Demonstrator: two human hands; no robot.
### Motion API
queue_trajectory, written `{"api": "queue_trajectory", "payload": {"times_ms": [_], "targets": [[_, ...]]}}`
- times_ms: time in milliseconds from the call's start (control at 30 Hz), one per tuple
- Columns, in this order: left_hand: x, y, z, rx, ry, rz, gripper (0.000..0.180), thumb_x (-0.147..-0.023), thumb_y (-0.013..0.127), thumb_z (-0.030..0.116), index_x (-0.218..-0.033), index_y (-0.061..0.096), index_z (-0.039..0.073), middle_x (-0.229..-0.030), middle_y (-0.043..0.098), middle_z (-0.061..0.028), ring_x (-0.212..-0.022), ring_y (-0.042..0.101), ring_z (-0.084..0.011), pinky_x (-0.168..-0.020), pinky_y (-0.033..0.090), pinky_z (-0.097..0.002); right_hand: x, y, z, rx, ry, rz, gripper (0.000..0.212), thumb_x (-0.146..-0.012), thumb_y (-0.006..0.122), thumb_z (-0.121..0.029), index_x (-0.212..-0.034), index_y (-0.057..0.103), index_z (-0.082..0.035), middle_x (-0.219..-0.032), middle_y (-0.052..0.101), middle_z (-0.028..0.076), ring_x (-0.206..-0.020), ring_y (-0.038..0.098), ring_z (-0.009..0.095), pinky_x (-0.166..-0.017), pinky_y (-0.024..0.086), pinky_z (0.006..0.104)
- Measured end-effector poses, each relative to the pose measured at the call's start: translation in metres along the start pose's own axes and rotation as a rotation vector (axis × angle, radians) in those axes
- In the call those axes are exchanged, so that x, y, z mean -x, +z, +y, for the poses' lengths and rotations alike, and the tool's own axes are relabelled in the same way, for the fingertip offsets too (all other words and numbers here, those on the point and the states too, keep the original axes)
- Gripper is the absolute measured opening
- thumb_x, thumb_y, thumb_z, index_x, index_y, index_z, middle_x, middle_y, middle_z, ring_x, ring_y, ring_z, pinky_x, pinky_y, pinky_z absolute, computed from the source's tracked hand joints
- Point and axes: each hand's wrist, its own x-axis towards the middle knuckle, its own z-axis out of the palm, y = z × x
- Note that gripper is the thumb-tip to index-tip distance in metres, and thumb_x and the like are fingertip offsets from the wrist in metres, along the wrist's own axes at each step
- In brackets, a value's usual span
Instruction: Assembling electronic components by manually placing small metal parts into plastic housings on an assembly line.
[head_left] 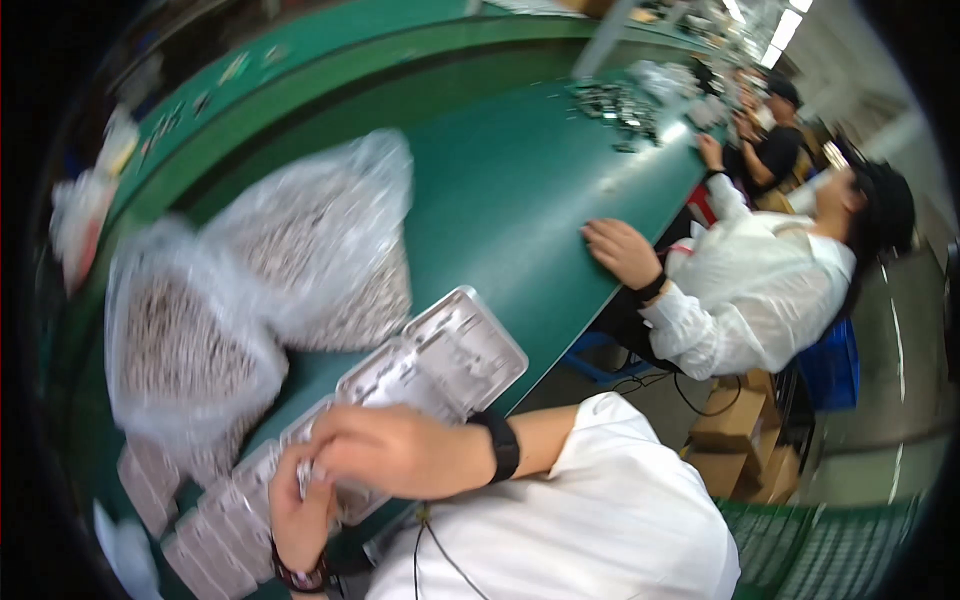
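My right hand (400, 450), with a black band on its wrist, reaches across to my left hand (298, 520). The fingers of both are closed and meet at a small pale thing, mostly hidden and blurred, so its kind cannot be made out. Below and around them lie open, greyish clear plastic cases (470, 350) with moulded compartments; more plastic cases (215, 550) lie beside my left hand. Just beyond stand two open clear plastic bags, a nearer bag (185, 340) and a farther bag (320, 240), both full of many small grey-beige pieces.
The green worktable (490, 220) runs away to the far right, with a pile of small shiny parts (620, 108) on it. A co-worker in white (760, 290) sits at its right edge, one hand over the tabletop. Cardboard boxes (735, 420) and a blue crate (832, 365) stand on the floor.
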Motion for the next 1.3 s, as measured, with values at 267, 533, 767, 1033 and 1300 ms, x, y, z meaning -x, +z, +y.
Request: {"api": "queue_trajectory", "payload": {"times_ms": [267,533,767,1033,1300], "targets": [[-0.011,0.013,0.017,-0.284,0.417,-0.006,0.019,-0.082,0.058,0.008,-0.100,0.055,0.003,-0.075,0.059,-0.0120,-0.063,0.057,-0.0250,-0.056,0.042,-0.0318,0.003,-0.013,0.004,0.211,0.020,-0.075,0.027,-0.062,0.065,0.012,-0.083,0.058,-0.004,-0.091,0.058,0.012,-0.080,0.057,0.024,-0.066,0.048,0.0303],[-0.003,0.003,0.005,-0.423,0.442,0.006,0.015,-0.078,0.058,0.005,-0.092,0.056,0.000,-0.080,0.060,-0.0131,-0.065,0.059,-0.0273,-0.058,0.044,-0.0295,0.005,-0.006,0.000,0.289,0.010,-0.101,0.019,-0.066,0.065,0.009,-0.081,0.060,-0.001,-0.090,0.059,0.012,-0.076,0.060,0.023,-0.062,0.048,0.0283],[-0.003,0.011,0.013,-0.625,0.328,-0.068,0.012,-0.078,0.058,0.007,-0.088,0.055,0.001,-0.074,0.059,-0.0138,-0.065,0.060,-0.0276,-0.055,0.043,-0.0326,0.019,-0.015,0.002,0.326,0.069,-0.207,0.018,-0.065,0.062,0.005,-0.082,0.062,-0.001,-0.083,0.061,0.009,-0.067,0.058,0.022,-0.060,0.046,0.0284],[-0.010,0.034,0.032,-0.574,0.338,-0.058,0.015,-0.080,0.059,0.012,-0.087,0.050,0.003,-0.071,0.054,-0.0101,-0.058,0.053,-0.0248,-0.053,0.039,-0.0299,0.002,-0.090,-0.011,0.779,-0.121,-0.198,0.013,-0.060,0.064,-0.002,-0.072,0.059,-0.004,-0.074,0.060,0.006,-0.065,0.055,0.021,-0.058,0.040,0.0311],[0.006,0.016,0.011,-0.360,0.236,0.224,0.023,-0.082,0.060,0.016,-0.089,0.041,0.004,-0.075,0.040,-0.0005,-0.068,0.034,-0.0080,-0.062,0.031,-0.0203,0.016,-0.140,0.068,0.955,-0.017,-0.490,0.016,-0.058,0.069,-0.007,-0.070,0.058,-0.007,-0.087,0.055,0.004,-0.082,0.053,0.023,-0.070,0.041,0.0338]]}}
